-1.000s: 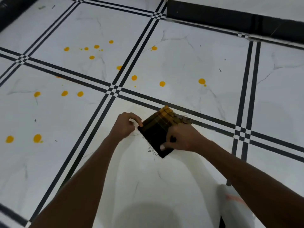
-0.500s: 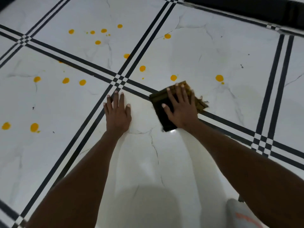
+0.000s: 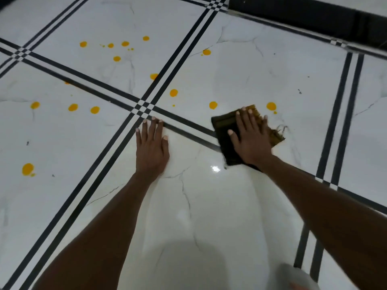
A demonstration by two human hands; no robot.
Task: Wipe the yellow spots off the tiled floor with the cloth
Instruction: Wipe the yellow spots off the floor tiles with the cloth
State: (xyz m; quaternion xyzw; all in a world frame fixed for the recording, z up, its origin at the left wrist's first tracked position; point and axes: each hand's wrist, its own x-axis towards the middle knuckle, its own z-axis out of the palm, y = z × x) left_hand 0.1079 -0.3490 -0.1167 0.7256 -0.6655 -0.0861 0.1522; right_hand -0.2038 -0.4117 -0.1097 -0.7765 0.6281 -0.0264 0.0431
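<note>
Two yellow spots lie just beyond the folded dark cloth, which the right hand presses flat with fingers spread, so pushing forward under even pressure should catch both while the open left hand, beside the cloth, braces on the tiled floor.

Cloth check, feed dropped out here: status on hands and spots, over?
Right hand flat on cloth, pressed to floor. Left hand flat on bare tile. Nearest yellow spots just beyond cloth, unwiped. Path clear.
</note>
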